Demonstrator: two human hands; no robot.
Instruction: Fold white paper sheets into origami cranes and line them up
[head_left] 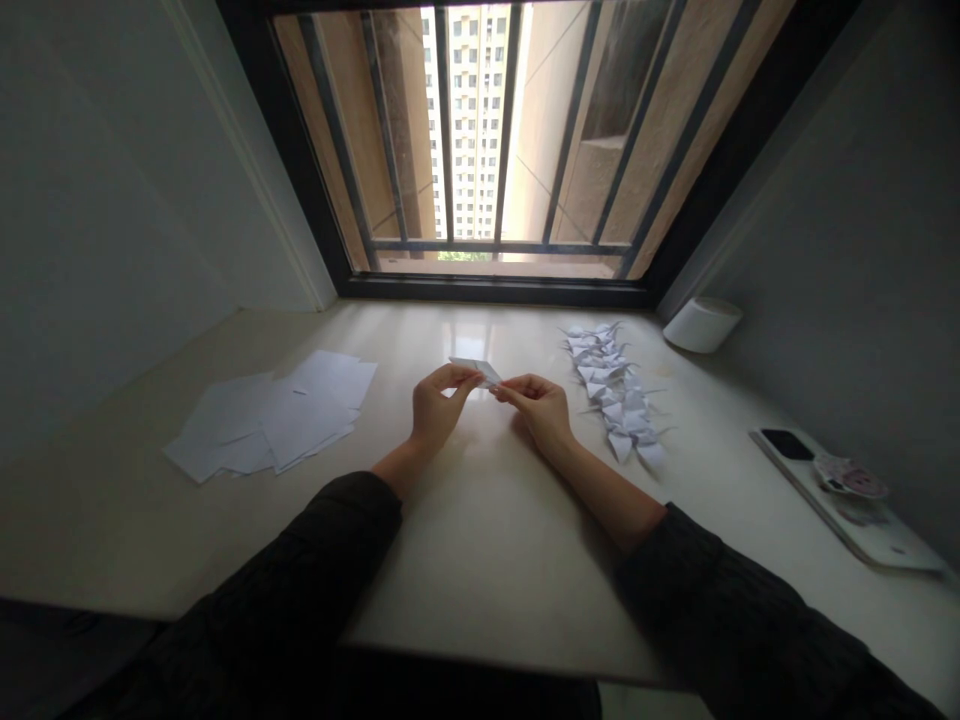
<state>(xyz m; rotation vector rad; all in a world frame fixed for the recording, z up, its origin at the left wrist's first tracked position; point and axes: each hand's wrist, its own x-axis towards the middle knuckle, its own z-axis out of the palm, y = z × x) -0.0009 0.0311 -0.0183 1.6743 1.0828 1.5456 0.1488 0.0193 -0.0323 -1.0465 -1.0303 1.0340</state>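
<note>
A small folded piece of white paper (477, 370) is held above the middle of the pale sill. My left hand (436, 403) pinches its left end with fingers closed. My right hand (538, 403) pinches its right end, fingers curled together. Both forearms wear dark sleeves. To the left lies a loose stack of flat white sheets (274, 418). To the right runs a row of several folded white paper figures (615, 394), close beside my right hand.
A barred window (480, 150) fills the back wall. A white roll (702, 324) stands at the back right. A white phone with a pink charm (844, 485) lies at the right edge. Walls close in on both sides.
</note>
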